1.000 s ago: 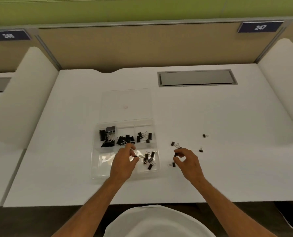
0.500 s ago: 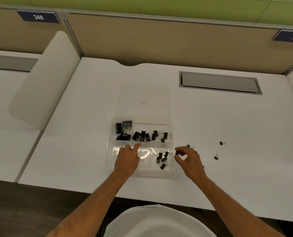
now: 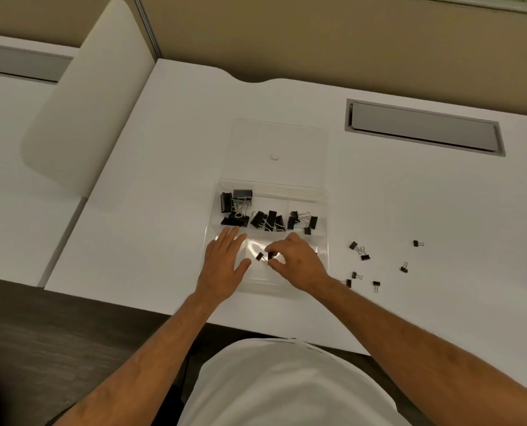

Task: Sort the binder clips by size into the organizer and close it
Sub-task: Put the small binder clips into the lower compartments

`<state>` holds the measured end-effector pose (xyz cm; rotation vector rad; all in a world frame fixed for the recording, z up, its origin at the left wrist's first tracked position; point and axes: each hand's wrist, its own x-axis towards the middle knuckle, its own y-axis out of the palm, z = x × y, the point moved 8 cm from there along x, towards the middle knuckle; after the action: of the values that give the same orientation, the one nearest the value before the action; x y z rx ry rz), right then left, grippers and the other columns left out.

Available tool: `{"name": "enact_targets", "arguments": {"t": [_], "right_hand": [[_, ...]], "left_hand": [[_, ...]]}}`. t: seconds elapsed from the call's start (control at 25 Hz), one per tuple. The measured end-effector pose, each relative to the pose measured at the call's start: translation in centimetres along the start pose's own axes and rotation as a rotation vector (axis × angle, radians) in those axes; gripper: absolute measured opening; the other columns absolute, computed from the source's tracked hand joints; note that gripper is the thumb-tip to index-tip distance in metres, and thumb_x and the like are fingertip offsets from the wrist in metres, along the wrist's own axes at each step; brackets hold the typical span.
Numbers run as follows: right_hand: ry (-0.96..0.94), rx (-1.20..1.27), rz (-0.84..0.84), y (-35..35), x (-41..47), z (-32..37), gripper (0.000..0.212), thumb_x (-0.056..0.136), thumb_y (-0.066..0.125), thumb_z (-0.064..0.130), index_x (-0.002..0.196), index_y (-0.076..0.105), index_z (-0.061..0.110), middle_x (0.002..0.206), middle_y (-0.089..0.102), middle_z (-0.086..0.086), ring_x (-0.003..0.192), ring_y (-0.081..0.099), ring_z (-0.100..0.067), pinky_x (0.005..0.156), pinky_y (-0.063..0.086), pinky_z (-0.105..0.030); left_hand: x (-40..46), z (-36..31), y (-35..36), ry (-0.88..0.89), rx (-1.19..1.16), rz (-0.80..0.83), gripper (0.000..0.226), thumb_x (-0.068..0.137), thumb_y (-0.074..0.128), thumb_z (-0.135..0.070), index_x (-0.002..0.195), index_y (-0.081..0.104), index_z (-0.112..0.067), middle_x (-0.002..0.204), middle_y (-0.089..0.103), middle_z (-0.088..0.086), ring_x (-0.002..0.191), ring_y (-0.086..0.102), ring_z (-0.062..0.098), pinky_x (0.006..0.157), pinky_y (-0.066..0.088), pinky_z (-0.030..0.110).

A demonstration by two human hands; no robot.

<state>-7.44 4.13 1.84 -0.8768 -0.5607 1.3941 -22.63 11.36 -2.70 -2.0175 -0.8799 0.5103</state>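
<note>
- Hands working over a clear organizer [image 3: 323, 210] on the white bench [image 3: 170, 179].
- Left hand [image 3: 225, 262] lying flat, fingers straight, on its near-left compartment.
- Right hand [image 3: 299, 259] pinching a small binder clip [image 3: 270, 256] above the near-middle compartment.
- Loose clips [image 3: 363, 256] lying to the right.

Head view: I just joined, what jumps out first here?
A clear organizer sits mid-desk, its back compartments holding black binder clips, its lid lying open behind it. Both hands work over the near compartments: the left hand flat on the tray, the right hand pinching a small clip. More small loose clips lie scattered to the right.
</note>
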Motion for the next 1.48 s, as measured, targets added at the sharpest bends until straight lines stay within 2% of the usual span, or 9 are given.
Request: {"name": "enact_targets", "arguments": {"t": [0.16, 0.24, 0.44, 0.64, 0.8, 0.96, 1.16, 1.36, 1.48], "right_hand": [[0.076, -0.234, 0.146, 2.6, 0.8, -0.4, 0.064, 0.092, 0.059, 0.03, 0.149, 0.03, 0.025, 0.114, 0.057, -0.012, 0.106, 0.05, -0.028, 0.093, 0.043, -0.037], [0.059, -0.35, 0.13, 3.4, 1.0, -0.7, 0.08, 0.092, 0.06, 0.028, 0.155, 0.013, 0.018, 0.117, 0.059, -0.017, 0.108, 0.051, -0.031, 0.097, 0.041, -0.04], [-0.036, -0.433, 0.083, 3.5, 1.4, 0.5, 0.084, 0.094, 0.059, 0.027, 0.155, 0.004, 0.012, 0.118, 0.064, -0.016, 0.113, 0.049, -0.029, 0.101, 0.037, -0.04], [0.013, -0.136, -0.003, -0.3, -0.5, -1.5, 0.083, 0.09, 0.064, 0.03, 0.155, 0.011, 0.03, 0.118, 0.06, -0.002, 0.105, 0.051, -0.022, 0.097, 0.047, -0.036], [0.116, 0.018, -0.113, -3.7, -4.2, -6.0, 0.078, 0.09, 0.065, 0.028, 0.152, 0.02, 0.035, 0.123, 0.059, 0.007, 0.103, 0.051, -0.011, 0.091, 0.045, -0.024], [0.245, 0.084, -0.209, -5.5, -8.4, -10.0, 0.072, 0.091, 0.065, 0.024, 0.151, 0.026, 0.033, 0.122, 0.058, 0.012, 0.11, 0.045, -0.007, 0.089, 0.043, -0.021], [0.416, 0.161, -0.326, -6.6, -13.9, -15.8, 0.057, 0.091, 0.066, 0.024, 0.141, 0.041, 0.037, 0.112, 0.059, 0.013, 0.094, 0.049, -0.002, 0.078, 0.051, -0.023], [0.473, 0.145, -0.305, -8.6, -16.9, -20.4, 0.048, 0.091, 0.066, 0.025, 0.135, 0.049, 0.034, 0.109, 0.062, 0.014, 0.089, 0.045, 0.001, 0.08, 0.043, -0.019], [0.455, 0.144, -0.293, -10.2, -17.2, -22.6, 0.045, 0.089, 0.066, 0.028, 0.131, 0.051, 0.037, 0.107, 0.062, 0.014, 0.087, 0.05, 0.005, 0.073, 0.039, -0.01]], "left_hand": [[-0.1, 0.1, 0.2, -0.018, -0.006, 0.007, 0.061, 0.098, 0.055, -0.034, 0.151, 0.028, -0.023, 0.161, 0.021, 0.001, 0.15, 0.005, 0.013, 0.12, 0.014, 0.047], [-0.2, 0.1, 0.3, -0.024, 0.0, 0.002, 0.06, 0.098, 0.054, -0.035, 0.151, 0.028, -0.024, 0.161, 0.021, 0.0, 0.15, 0.006, 0.013, 0.12, 0.015, 0.047], [-0.3, 0.2, 0.4, -0.035, -0.005, 0.005, 0.057, 0.098, 0.054, -0.035, 0.149, 0.031, -0.024, 0.16, 0.022, 0.0, 0.149, 0.008, 0.013, 0.119, 0.018, 0.048], [-0.1, -0.1, 0.0, -0.033, -0.006, 0.006, 0.056, 0.097, 0.056, -0.032, 0.148, 0.034, -0.026, 0.16, 0.023, -0.002, 0.149, 0.006, 0.011, 0.119, 0.017, 0.051], [0.5, -3.2, -0.3, 0.036, -0.078, -0.029, 0.051, 0.097, 0.058, -0.026, 0.145, 0.04, -0.025, 0.157, 0.03, -0.005, 0.148, 0.012, 0.01, 0.119, 0.017, 0.048], [1.4, -7.9, 0.9, 0.132, -0.126, -0.027, 0.048, 0.093, 0.063, -0.02, 0.139, 0.049, -0.023, 0.15, 0.042, -0.003, 0.146, 0.023, 0.012, 0.116, 0.026, 0.044], [1.6, -13.0, 4.0, 0.224, -0.147, 0.041, 0.042, 0.094, 0.061, -0.024, 0.135, 0.053, -0.023, 0.145, 0.048, -0.005, 0.145, 0.025, 0.012, 0.116, 0.025, 0.046], [2.1, -17.3, 6.2, 0.18, -0.153, 0.077, 0.044, 0.092, 0.062, -0.021, 0.135, 0.052, -0.026, 0.142, 0.049, -0.009, 0.144, 0.025, 0.008, 0.116, 0.025, 0.046], [2.2, -19.7, 6.9, 0.143, -0.159, 0.054, 0.043, 0.093, 0.062, -0.023, 0.135, 0.052, -0.027, 0.141, 0.05, -0.011, 0.144, 0.024, 0.006, 0.117, 0.023, 0.044]]}}
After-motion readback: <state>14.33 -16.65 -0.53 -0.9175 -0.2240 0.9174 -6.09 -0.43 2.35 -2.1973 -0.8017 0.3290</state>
